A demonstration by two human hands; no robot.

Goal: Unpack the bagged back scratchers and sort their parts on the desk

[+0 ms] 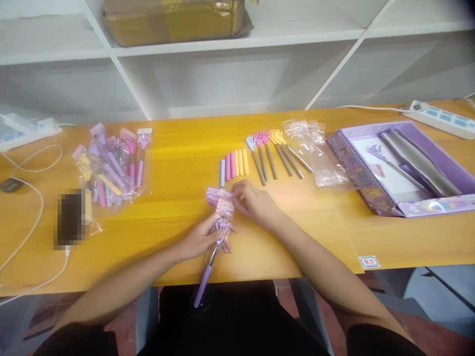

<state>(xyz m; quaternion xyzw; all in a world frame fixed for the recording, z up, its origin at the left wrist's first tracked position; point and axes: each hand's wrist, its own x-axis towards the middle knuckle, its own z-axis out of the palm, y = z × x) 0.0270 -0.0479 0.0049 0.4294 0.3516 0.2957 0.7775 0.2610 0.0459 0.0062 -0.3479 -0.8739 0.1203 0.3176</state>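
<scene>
Wrapped scratcher: a slim back scratcher with a lilac claw head, metal shaft and purple handle (pixel 203 287), lying between the left thumb and fingers.
Left hand: the left hand (pixel 200 238) pinches the scratcher around its claw head, thumb across the top, other fingers showing beneath and past it.
Right hand: the right hand (pixel 258 203) has its fingers bent and bunched, tips at the upper edge of the packaging; whether they grip the film cannot be told.
Packaging: clear, shiny plastic film (pixel 226 226) around the claw head, with a pink printed paper card (pixel 224 206) just beyond the left fingers and just beside the right fingertips.
Second card: a purple printed card (pixel 213 195), left of the right fingertips, partly behind the pink one.
Long axis: it slants from the card end, near the right fingertips, back past the left fingers toward the body, the purple handle reaching over the table edge; the left hand is nearer the claw, the right nearer the card.
Beyond the right fingertips: a row of short blue, pink and yellow tubes (pixel 232 164), and farther right metal-shafted claws with coloured heads (pixel 270 158).
Well left of the left fingers: a pile of plastic-wrapped coloured scratchers (pixel 115 168).
</scene>
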